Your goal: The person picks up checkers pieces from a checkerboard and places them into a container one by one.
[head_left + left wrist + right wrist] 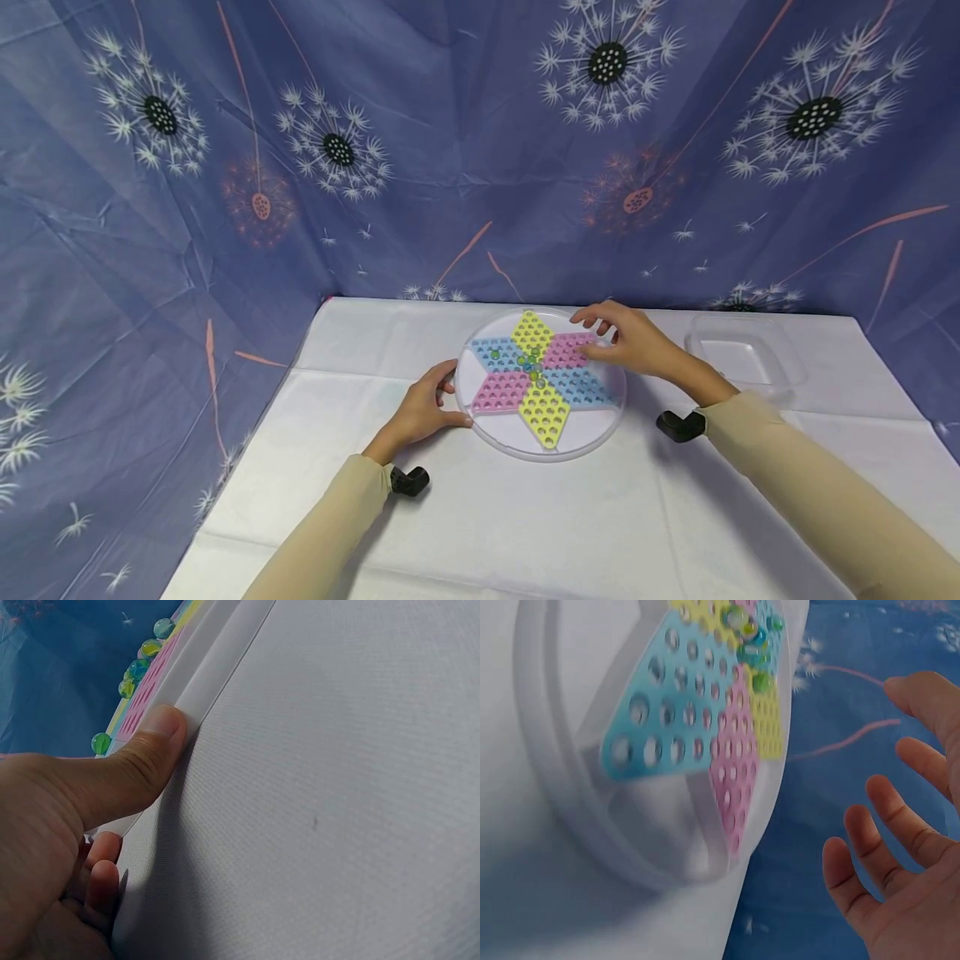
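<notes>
A round Chinese checkers board (502, 429) with a white base and a yellow, pink and blue star lies on the table. Glass marbles (534, 377) cluster around its middle, and a lone green marble (495, 355) sits in the left blue section. My left hand (420, 412) holds the board's left rim; in the left wrist view the thumb (154, 742) presses the edge while the other fingers curl beside it. Over the right pink section hovers my right hand (626, 337). Its fingers (900, 817) are spread and loosely bent, with nothing between them in the right wrist view.
To the right of the board stands a clear plastic container (738, 362). A white cloth (555, 525) covers the table. Behind and to the left hangs a blue curtain (465, 150) with dandelion prints, meeting the table's back edge.
</notes>
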The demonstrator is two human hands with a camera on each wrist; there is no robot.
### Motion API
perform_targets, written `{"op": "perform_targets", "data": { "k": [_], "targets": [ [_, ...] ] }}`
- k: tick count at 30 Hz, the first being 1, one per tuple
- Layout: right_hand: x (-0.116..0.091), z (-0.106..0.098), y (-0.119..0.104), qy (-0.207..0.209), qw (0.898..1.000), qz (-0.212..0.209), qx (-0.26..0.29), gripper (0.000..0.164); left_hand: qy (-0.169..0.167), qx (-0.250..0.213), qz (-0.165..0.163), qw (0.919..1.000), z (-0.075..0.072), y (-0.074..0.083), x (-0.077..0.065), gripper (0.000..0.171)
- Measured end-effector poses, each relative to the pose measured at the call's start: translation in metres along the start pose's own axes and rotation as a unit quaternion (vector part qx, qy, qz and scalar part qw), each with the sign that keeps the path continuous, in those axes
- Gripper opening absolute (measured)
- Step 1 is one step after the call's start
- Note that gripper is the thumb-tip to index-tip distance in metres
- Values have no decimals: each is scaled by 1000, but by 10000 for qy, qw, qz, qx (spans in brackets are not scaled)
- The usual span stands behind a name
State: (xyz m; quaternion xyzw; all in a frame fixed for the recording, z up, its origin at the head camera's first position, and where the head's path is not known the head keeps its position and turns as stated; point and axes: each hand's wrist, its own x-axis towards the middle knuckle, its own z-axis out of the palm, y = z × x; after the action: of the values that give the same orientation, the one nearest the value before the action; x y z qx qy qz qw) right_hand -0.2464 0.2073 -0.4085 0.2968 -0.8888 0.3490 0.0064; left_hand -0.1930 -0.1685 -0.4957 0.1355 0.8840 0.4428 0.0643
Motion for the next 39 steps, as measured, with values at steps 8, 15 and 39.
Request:
{"op": "perform_targets", "data": {
  "k": [8, 15, 39],
  "targets": [
    [14, 21, -8, -152, 9998, -41, 137, 44, -7, 37, 126, 9999, 0, -1, 0, 103],
    [17, 40, -10, -319, 9985, 215, 397, 42, 1, 39, 71, 10000, 0, -1, 0, 104],
    [13, 81, -1, -430, 9974, 577, 55, 13, 24, 59, 34, 10000, 1, -4, 3, 106]
  ]
}}
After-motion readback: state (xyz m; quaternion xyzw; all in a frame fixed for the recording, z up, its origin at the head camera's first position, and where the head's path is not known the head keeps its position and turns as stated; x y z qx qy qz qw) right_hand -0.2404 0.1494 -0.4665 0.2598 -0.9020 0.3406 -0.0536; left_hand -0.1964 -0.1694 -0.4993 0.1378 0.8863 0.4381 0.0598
